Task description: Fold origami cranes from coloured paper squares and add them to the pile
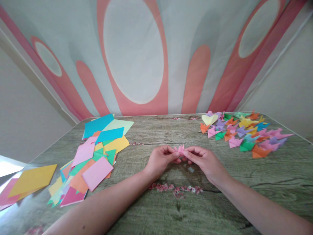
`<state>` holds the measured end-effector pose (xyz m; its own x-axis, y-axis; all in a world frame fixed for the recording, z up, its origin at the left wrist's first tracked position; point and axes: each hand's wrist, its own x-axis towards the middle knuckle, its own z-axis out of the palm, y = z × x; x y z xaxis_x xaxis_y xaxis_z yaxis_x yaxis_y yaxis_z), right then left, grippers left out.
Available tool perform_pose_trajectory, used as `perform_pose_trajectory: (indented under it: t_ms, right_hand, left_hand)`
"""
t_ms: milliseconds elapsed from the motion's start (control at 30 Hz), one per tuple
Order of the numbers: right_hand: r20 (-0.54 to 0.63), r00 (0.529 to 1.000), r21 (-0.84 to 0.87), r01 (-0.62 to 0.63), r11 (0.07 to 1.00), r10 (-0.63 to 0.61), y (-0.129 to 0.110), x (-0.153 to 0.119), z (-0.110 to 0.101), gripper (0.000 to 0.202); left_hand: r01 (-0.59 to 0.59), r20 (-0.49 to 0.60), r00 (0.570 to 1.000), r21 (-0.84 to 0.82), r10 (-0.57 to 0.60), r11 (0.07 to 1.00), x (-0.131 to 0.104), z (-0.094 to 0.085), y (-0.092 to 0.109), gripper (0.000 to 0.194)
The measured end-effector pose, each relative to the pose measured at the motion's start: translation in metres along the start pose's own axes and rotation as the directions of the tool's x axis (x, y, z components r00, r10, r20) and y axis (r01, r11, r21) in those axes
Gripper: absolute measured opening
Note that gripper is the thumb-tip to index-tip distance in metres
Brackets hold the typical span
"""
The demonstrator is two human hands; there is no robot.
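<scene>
Pink folded paper piece [180, 149], small and pointed, pinched from both sides at table centre, just above the wood-grain table top [151, 209]. Left hand [160, 160] closed on its left end with thumb and fingertips; right hand [204, 160] closed on its right end in the same way. Judged as a late folding step: shape already compact with several points, probably being pulled or creased into final form. Next move would call for a light, even grip on both ends, so thin paper does not tear. Flat coloured paper squares [93, 156] spread in a loose heap at left, well apart from the hands. Finished folded figures [244, 133] in many colours heaped at right rear. No brand, label or readable writing anywhere; only a flower print on the table surface.
</scene>
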<state>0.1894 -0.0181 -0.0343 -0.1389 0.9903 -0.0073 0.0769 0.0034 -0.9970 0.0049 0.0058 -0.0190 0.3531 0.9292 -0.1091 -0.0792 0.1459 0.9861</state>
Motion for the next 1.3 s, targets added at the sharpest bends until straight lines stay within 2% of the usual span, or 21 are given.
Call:
perform_pose_trajectory:
  t_ms: [400, 733, 1067, 1300]
  right_hand:
    - [0.008, 1.000, -0.074, -0.009, 0.997, 0.010, 0.0002, 0.0014, -0.0018, 0.028]
    - [-0.028, 0.999, -0.082, -0.033, 0.996, 0.030, -0.0012, 0.0016, 0.0013, 0.030]
    - [-0.060, 0.997, -0.077, -0.060, 0.995, 0.055, 0.0029, 0.0011, 0.0030, 0.028]
    - [-0.075, 0.996, -0.079, -0.046, 0.996, 0.040, 0.0022, 0.0011, 0.0039, 0.027]
  left_hand:
    - [0.055, -0.003, 0.998, -0.055, -0.055, 0.997, 0.0015, 0.0000, -0.0025, 0.034]
    - [0.042, -0.050, 0.998, -0.012, -0.043, 0.999, 0.0014, 0.0032, -0.0026, 0.030]
    - [-0.019, -0.060, 0.998, 0.100, 0.025, 0.995, 0.0003, 0.0042, -0.0012, 0.030]
    - [-0.043, -0.063, 0.997, 0.117, 0.051, 0.992, 0.0003, 0.0055, -0.0016, 0.029]
